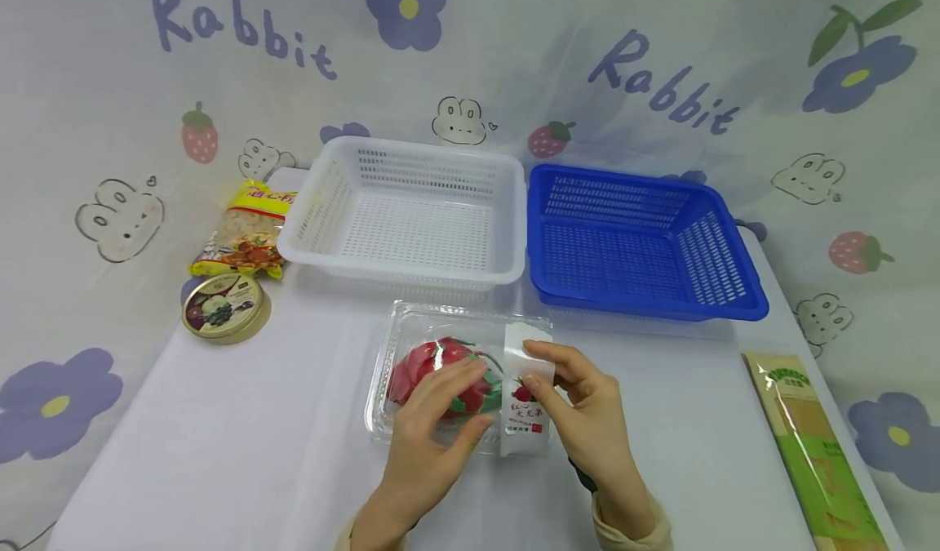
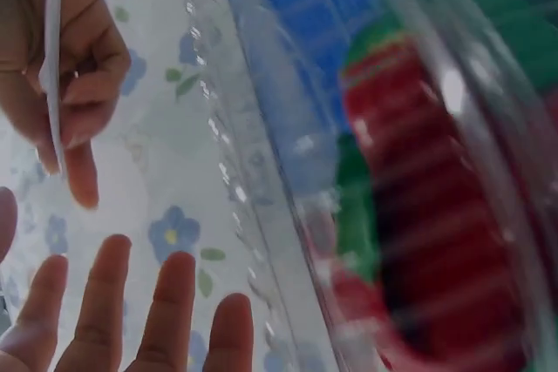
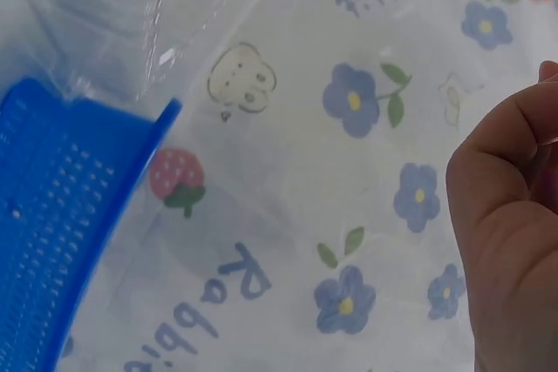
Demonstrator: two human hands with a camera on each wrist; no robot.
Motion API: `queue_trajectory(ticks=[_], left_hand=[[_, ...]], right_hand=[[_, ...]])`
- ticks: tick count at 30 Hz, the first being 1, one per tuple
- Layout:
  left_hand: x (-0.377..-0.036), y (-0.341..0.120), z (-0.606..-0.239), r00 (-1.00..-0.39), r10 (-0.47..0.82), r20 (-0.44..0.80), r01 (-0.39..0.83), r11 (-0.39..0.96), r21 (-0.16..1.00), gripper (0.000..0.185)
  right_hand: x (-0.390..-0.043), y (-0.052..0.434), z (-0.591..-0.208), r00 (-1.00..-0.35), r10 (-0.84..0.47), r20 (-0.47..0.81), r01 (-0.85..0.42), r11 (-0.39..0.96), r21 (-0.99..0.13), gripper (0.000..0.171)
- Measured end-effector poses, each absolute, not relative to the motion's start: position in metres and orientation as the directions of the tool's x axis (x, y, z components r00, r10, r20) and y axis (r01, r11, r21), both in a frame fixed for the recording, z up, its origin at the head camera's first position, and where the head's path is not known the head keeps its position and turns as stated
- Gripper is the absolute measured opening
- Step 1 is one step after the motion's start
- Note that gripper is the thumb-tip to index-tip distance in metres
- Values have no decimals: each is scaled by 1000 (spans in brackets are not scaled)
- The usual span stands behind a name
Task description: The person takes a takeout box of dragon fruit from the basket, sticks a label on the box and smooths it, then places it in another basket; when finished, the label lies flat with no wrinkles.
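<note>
clamshell box (image 1: 411, 331): clear, glossy plastic, smooth with ribbed edges, catching highlights
label band (image 1: 525, 404): white paper, smooth, printed, wrapped on the box's right end
white basket (image 1: 411, 216): matt perforated plastic, behind the box
blue basket (image 1: 639, 241): slightly shiny perforated plastic, right of the white basket
round tin (image 1: 223, 306): glossy metal, printed lid
table cover (image 1: 220, 437): plain white, matt
backdrop (image 1: 734, 61): printed cloth, soft folds

White table (image 1: 220, 420) with two baskets (image 1: 411, 212), clear fruit box (image 1: 441, 371), tin (image 1: 224, 307), packets (image 1: 246, 233).
</note>
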State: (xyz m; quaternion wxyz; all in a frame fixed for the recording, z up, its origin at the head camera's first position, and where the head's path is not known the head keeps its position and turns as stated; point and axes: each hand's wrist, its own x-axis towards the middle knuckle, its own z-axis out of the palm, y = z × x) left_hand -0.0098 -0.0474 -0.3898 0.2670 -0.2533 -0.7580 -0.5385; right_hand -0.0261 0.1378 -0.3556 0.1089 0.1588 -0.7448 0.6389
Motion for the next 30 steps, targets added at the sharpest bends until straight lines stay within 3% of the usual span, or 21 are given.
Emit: queue_trajectory(ticks=[17,30], left_hand=[[-17,-34,-388,-729,-45,684,637,324,700,25],[-20,-36,-391,-640,-51,766,714,329,618,11]], right_hand=[[-16,127,-362,-904,-247,350,-376,64,-925,29],[-14,128,-359,-915,-256,313,-337,55,-940,29]])
